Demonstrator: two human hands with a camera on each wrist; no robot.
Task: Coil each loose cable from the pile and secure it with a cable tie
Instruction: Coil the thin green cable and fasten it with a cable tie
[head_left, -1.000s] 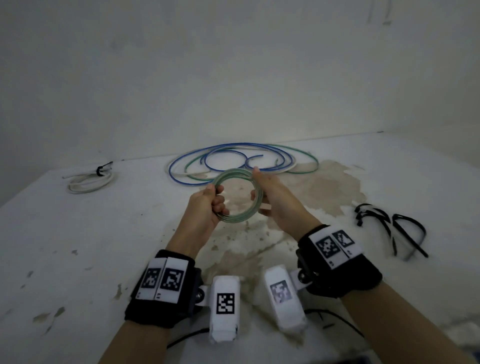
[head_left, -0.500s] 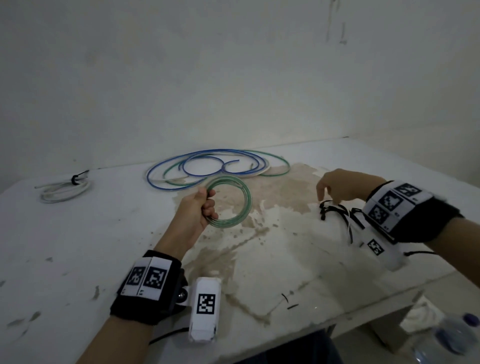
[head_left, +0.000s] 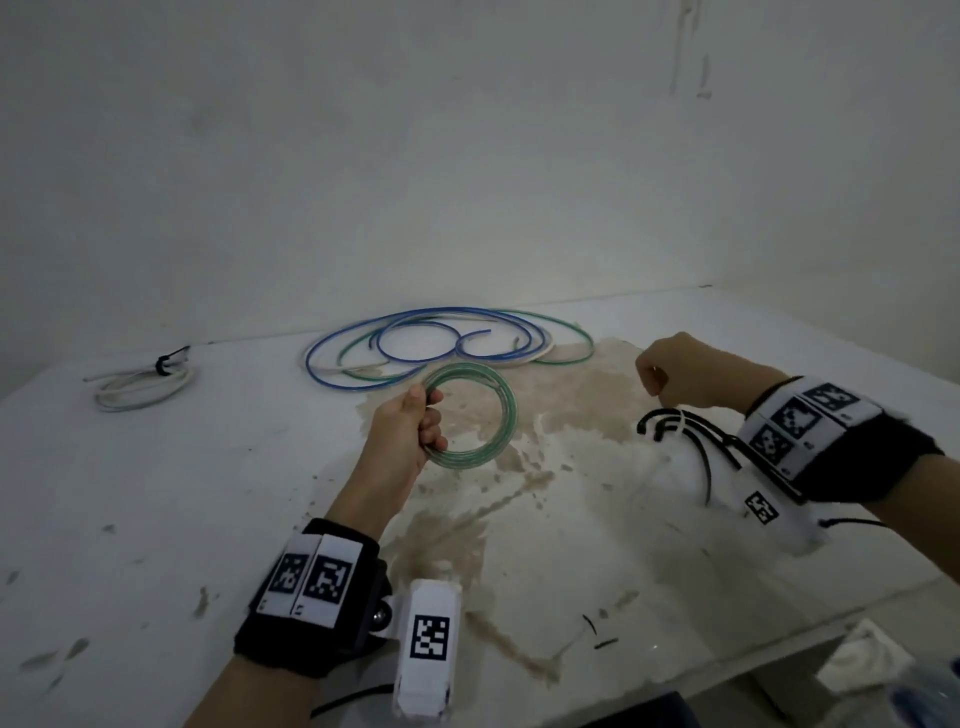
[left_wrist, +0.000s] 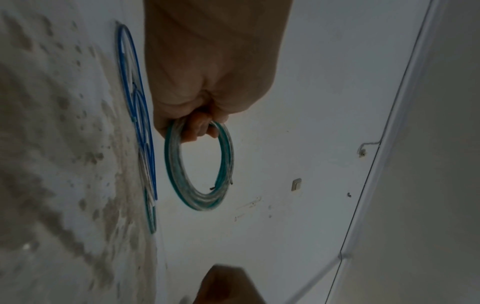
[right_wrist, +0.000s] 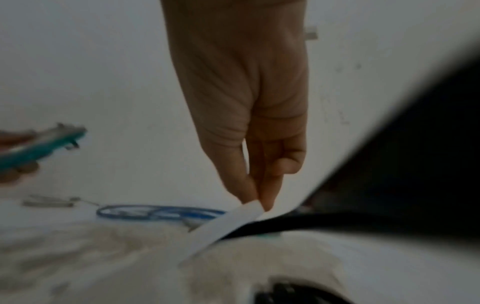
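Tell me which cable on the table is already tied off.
The white cable at the table's far left: a black tie binds its coil. The blue and green cables lie loose and untied.

Left hand (head_left: 410, 431) fisted — right hand (head_left: 685, 371) fingers (right_wrist: 249, 191) pinching.

Head overview; wrists close on hands (head_left: 410, 431)

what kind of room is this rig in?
Probably a bare workroom or an unfinished space, not a lab: a stained white table, plain scuffed white walls with a light switch, and loose cables piled against the wall.
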